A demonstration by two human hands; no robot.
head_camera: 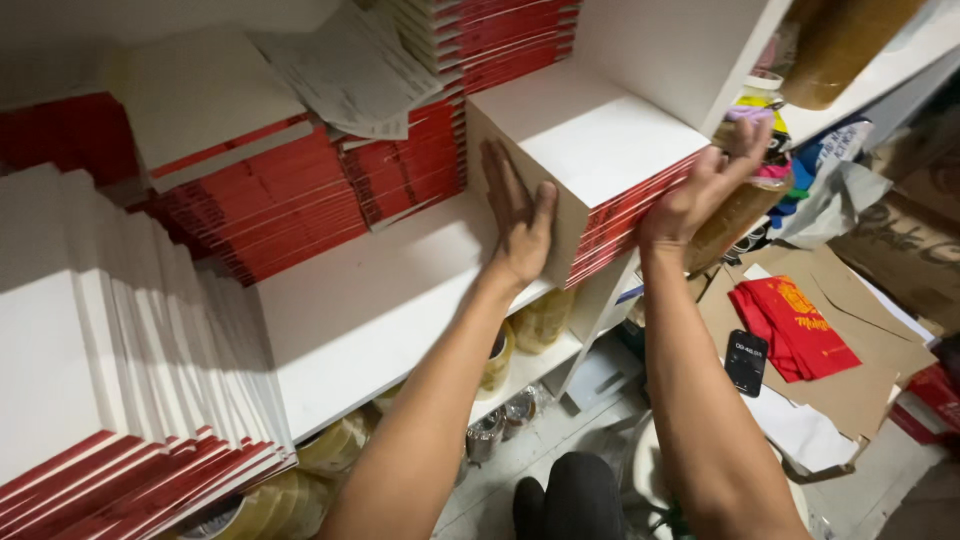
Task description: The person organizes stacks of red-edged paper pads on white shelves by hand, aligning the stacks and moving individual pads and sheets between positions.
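White shelf crowded with red-spined booklet piles. Head view: left hand flat against stack end, right hand spread on spine side, stack pressed between palms at shelf edge. Risk: uneven squeeze, slick booklets fan out, slide off onto cluttered floor.

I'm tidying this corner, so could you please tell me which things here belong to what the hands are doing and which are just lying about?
In hand:
- stack of booklets, pressed between left hand and right hand
- white shelf beneath it

Lying about:
- loose papers
- red envelopes
- black phone
- tape rolls
- brown cardboard
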